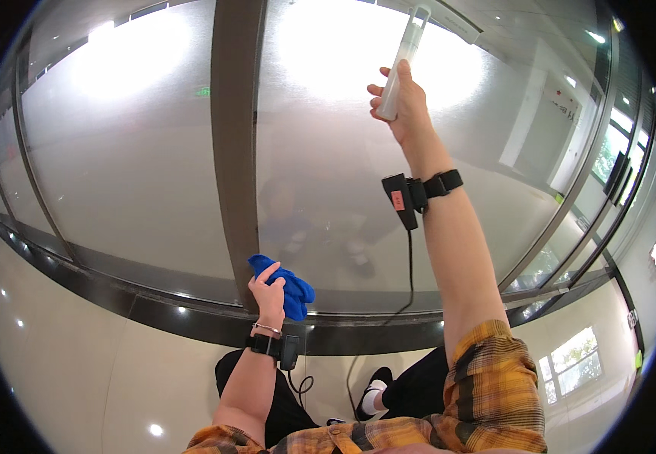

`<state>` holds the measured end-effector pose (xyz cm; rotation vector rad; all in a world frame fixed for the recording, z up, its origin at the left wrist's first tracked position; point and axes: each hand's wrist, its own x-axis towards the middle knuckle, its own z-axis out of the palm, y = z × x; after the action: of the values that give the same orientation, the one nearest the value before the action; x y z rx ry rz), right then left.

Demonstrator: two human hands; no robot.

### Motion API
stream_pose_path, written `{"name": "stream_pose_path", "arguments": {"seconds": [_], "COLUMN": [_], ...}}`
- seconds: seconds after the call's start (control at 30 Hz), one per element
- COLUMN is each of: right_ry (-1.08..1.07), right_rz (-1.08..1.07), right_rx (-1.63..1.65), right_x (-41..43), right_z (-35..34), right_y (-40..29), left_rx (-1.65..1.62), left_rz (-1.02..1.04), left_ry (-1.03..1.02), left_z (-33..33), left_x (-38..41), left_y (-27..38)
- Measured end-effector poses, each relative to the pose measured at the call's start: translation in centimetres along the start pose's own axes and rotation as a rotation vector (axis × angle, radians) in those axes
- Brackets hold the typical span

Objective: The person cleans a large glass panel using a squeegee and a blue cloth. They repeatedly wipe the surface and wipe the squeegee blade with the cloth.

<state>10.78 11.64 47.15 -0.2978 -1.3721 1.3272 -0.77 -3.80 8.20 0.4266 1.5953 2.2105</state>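
My left hand (268, 292) holds a folded blue cloth (295, 292), low down beside the foot of the brown metal frame post (236, 142). Raised and stretched out, my right hand (404, 102) grips the pale translucent handle of a long tool (398, 85), whose far end has a clear U-shaped loop; its exact kind cannot be told. That tool lies in front of a frosted glass panel (328, 170); whether it touches the glass cannot be told. Each wrist wears a black strap with a small black device and a cable.
Another frosted glass panel (129, 170) stands left of the post. Along the bottom runs a dark stone sill (350, 337) above a glossy tiled floor (152, 386). A glass door with a dark handle (617, 176) is at the right. My foot (376, 391) is near the sill, beside a hanging cable.
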Motion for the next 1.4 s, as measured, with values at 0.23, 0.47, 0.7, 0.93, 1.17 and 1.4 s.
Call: {"name": "stream_pose_path", "arguments": {"seconds": [0.23, 0.47, 0.7, 0.93, 1.17, 1.4], "right_ry": [-0.138, -0.150, -0.129, -0.157, -0.099, 0.014], "right_rz": [0.220, 0.148, 0.028, 0.274, 0.192, 0.053], "right_rx": [-0.188, -0.141, -0.028, -0.302, -0.314, -0.102], "right_x": [-10.0, -7.3, -1.9, -15.2, -11.9, -2.0], "right_z": [-4.4, -2.1, 4.2, -5.7, -6.5, -4.1], "right_y": [14.9, 11.4, 4.4, 20.8, 15.6, 4.8], "left_rx": [-0.034, 0.062, -0.006, -0.076, -0.011, 0.013], "left_rz": [0.022, -0.021, -0.039, -0.048, -0.022, -0.023], "left_ry": [0.028, 0.004, 0.014, -0.031, 0.035, -0.028], "left_z": [-0.2, -0.4, -0.5, -0.3, -0.9, -0.7], "left_x": [-0.3, 0.1, 0.3, 0.1, 0.6, 0.9], "left_y": [0.5, -0.2, -0.4, 0.0, -1.0, -0.8]}}
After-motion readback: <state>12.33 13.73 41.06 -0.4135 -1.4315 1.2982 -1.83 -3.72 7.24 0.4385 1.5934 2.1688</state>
